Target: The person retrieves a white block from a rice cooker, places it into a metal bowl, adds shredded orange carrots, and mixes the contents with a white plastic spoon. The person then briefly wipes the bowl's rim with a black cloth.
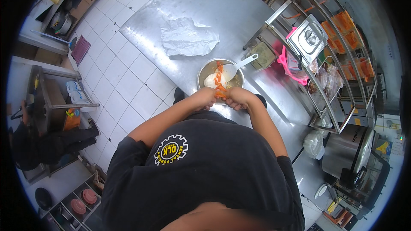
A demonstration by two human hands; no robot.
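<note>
Both hands meet over the near rim of a round metal bowl [200, 70] on the steel table. My left hand [207, 98] and my right hand [236, 98] pinch a small clear plastic packet of orange sauce [221, 93] between them. Orange sauce [219, 70] lies in a strip over a white mound of what looks like rice [210, 80] in the bowl. A white plastic paddle [229, 72] rests in the bowl, its handle leaning out over the far right rim. Fingertips are partly hidden by the curled fingers.
Crumpled white paper [189, 37] lies on the steel table [144, 16]. Right of the bowl are a square container [262, 56] and a metal rack [289, 9] with a steel lid [310, 38] and orange packets [348, 32]. A large cooker [343, 150] stands lower right. Another person [48, 146] is at the far left.
</note>
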